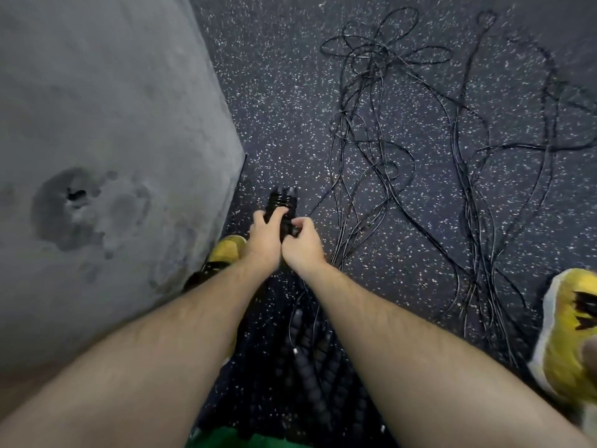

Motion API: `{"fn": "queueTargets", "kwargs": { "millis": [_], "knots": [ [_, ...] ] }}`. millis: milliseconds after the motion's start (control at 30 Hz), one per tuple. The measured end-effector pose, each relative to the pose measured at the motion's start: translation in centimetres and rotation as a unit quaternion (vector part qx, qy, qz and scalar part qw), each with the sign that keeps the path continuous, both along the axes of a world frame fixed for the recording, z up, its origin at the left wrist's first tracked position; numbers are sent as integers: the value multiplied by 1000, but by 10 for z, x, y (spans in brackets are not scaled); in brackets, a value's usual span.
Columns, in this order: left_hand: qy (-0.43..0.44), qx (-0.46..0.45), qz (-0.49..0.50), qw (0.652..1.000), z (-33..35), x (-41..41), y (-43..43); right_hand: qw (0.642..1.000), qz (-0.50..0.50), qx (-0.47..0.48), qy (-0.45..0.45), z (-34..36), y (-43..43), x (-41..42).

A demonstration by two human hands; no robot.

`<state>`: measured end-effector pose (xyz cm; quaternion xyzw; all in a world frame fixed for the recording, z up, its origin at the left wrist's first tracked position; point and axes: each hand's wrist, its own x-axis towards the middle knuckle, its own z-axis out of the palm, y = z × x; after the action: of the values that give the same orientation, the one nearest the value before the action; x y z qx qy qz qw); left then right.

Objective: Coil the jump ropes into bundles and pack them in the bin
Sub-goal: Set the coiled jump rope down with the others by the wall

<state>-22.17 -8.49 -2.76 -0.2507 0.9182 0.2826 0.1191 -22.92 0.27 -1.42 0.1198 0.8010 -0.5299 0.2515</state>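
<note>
The bare-armed person wears yellow shoes [568,331] with black markings and green clothing [258,442]

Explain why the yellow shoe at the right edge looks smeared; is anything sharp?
Head view: that shoe is motion-blurred; the left hand, right hand and black handles they grip are sharper; wide lens stretches forearms; dim light, no glare.

Under me runs a dark rubber floor [284,101], flecked all over with small white and grey specks, filling the view from 12 to 4 o'clock. From 9 to 11 o'clock stands a grey plastered wall [106,66], its base meeting the floor along a slanting line. On it, at 9 o'clock, a dark stain [51,218] surrounds a small ragged hole [77,194]. The light is dim and even.
</note>
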Motion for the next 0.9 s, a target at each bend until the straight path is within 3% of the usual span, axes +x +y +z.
{"fn": "queueTargets", "kwargs": {
  "millis": [200, 300, 433, 533, 900],
  "knots": [
    [-185, -7, -110, 977, -33, 3, -7, 991, 88, 15, -104, -26, 8, 5],
    [-145, -33, -113, 982, -27, 5, -1, 992, 109, 21, -59, -24, 20, 13],
    [-24, -86, -137, 987, -13, 24, 22, 988, 127, 73, 45, -11, 40, 17],
    [2, -73, -178, 981, -1, 45, 47, 983, 140, 94, 76, -3, 65, 24],
    [-111, -4, -138, 984, -2, 133, 92, 967, 190, 167, 32, -8, 127, 102]
  ]
}}
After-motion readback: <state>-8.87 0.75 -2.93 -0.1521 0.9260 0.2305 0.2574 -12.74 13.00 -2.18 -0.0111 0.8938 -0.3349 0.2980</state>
